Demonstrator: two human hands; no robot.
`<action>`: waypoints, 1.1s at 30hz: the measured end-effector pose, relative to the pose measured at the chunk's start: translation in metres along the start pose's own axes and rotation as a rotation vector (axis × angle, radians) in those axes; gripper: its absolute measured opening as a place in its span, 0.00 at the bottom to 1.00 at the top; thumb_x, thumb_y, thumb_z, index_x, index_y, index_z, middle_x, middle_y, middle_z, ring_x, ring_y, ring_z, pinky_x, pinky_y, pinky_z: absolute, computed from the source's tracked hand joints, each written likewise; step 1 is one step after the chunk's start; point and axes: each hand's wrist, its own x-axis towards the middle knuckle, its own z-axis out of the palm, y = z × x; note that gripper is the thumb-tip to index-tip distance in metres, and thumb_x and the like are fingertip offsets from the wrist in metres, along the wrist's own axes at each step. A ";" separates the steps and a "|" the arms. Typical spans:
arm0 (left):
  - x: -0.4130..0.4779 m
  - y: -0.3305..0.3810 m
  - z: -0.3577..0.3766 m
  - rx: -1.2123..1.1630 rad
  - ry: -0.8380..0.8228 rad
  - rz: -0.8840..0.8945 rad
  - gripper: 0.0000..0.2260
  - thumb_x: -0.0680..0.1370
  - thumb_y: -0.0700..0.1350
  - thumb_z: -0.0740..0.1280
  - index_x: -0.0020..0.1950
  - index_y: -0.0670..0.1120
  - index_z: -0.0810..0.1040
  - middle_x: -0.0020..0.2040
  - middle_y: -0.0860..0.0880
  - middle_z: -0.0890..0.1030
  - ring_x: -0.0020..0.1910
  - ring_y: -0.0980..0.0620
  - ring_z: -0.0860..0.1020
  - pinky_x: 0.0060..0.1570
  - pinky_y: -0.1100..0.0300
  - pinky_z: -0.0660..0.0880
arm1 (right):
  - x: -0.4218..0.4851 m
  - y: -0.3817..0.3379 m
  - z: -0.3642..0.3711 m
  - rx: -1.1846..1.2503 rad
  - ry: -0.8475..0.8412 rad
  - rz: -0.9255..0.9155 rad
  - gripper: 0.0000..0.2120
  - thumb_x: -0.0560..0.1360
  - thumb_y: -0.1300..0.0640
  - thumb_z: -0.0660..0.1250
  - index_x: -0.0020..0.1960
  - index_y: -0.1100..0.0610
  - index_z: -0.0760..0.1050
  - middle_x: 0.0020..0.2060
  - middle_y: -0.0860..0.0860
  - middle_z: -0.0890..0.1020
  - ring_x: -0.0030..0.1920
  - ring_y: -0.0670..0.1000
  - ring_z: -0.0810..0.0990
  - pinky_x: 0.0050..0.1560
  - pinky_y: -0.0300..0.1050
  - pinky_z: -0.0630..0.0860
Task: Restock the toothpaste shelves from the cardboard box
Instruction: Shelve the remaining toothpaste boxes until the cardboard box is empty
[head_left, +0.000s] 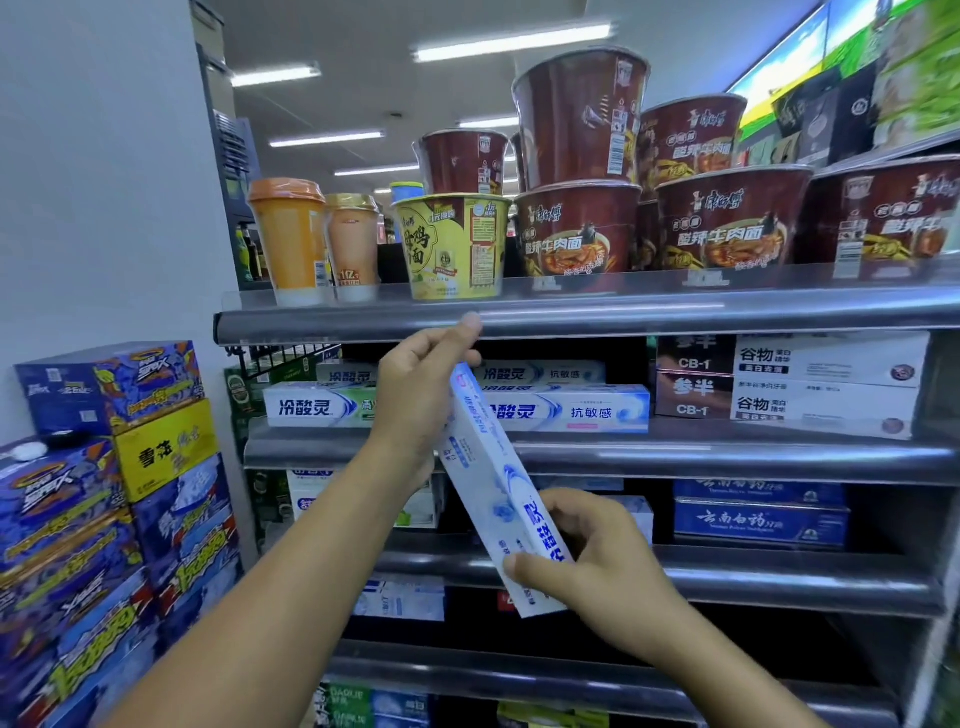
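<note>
shop aisle, steel shelves (675, 452), noodle cups (582, 228), stacked drink cartons (104, 467)

At least six dark-red noodle bowls (576, 228), one yellow noodle cup (452, 244) and two orange drink cups (288, 239) up top. Lower down, one held toothpaste box (478, 452), four matching shelved toothpaste boxes (571, 413), two black-and-white cartons (826, 358), two dark-blue cartons (758, 522); one yellow case (163, 452) beside the shelves.

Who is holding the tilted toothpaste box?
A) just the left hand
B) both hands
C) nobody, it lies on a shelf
B: the left hand holds the upper end of the toothpaste box, and the right hand holds its lower end.
</note>
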 end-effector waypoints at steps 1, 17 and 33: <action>-0.003 0.003 0.000 0.011 -0.015 0.001 0.19 0.72 0.64 0.71 0.49 0.49 0.82 0.45 0.53 0.85 0.41 0.53 0.82 0.42 0.58 0.77 | 0.000 0.000 0.001 0.048 0.058 0.022 0.12 0.69 0.57 0.79 0.50 0.51 0.82 0.45 0.47 0.87 0.45 0.48 0.86 0.46 0.52 0.85; -0.083 -0.034 -0.035 0.008 -0.436 -0.371 0.14 0.73 0.50 0.76 0.54 0.45 0.86 0.54 0.39 0.86 0.48 0.41 0.85 0.46 0.48 0.82 | -0.014 -0.015 0.011 0.162 0.155 -0.041 0.21 0.61 0.40 0.81 0.52 0.38 0.80 0.46 0.45 0.87 0.40 0.50 0.86 0.41 0.47 0.84; -0.023 0.001 -0.059 -0.025 -0.461 -0.603 0.19 0.75 0.57 0.68 0.46 0.42 0.88 0.44 0.36 0.84 0.29 0.49 0.78 0.26 0.62 0.74 | 0.014 -0.016 -0.091 0.035 0.311 -0.331 0.25 0.64 0.51 0.80 0.60 0.47 0.82 0.50 0.51 0.86 0.49 0.57 0.85 0.50 0.56 0.84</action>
